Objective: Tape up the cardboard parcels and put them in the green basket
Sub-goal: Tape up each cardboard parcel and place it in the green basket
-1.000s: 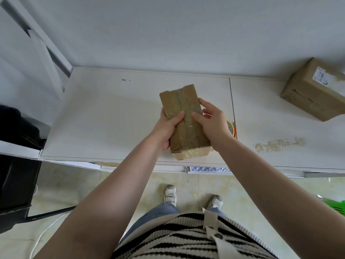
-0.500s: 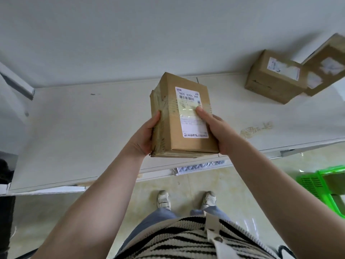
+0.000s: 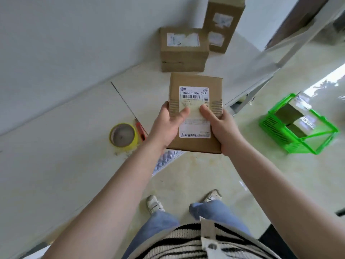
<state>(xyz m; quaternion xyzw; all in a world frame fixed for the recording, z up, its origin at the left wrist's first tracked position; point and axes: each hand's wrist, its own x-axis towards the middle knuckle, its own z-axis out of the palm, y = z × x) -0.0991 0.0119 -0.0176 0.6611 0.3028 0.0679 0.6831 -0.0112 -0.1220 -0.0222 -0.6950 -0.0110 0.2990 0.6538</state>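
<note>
there, both hands, left hand (image 3: 168, 126) and right hand (image 3: 221, 128), fingers clasping the labelled parcel (image 3: 195, 113), thumbs on top.

White bench (image 3: 56, 146) fills frame left. Red utility knife (image 3: 140, 130) lies on it, centre-left. Glossy cream tiled floor (image 3: 270, 174) lower right. Grey wall (image 3: 74, 34) upper left. White sneakers (image 3: 154, 203), blue jeans (image 3: 160, 223), striped sweater (image 3: 186, 243) bottom centre.

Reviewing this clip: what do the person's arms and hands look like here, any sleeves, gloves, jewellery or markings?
Both forearms are bare up to the frame edge: no sleeves show. The left hand and right hand wear no gloves, and no rings, watch or bracelets show. No markings are visible. Below them are a black-and-white striped knit top with a hanging tag, blue jeans and light sneakers.
</note>
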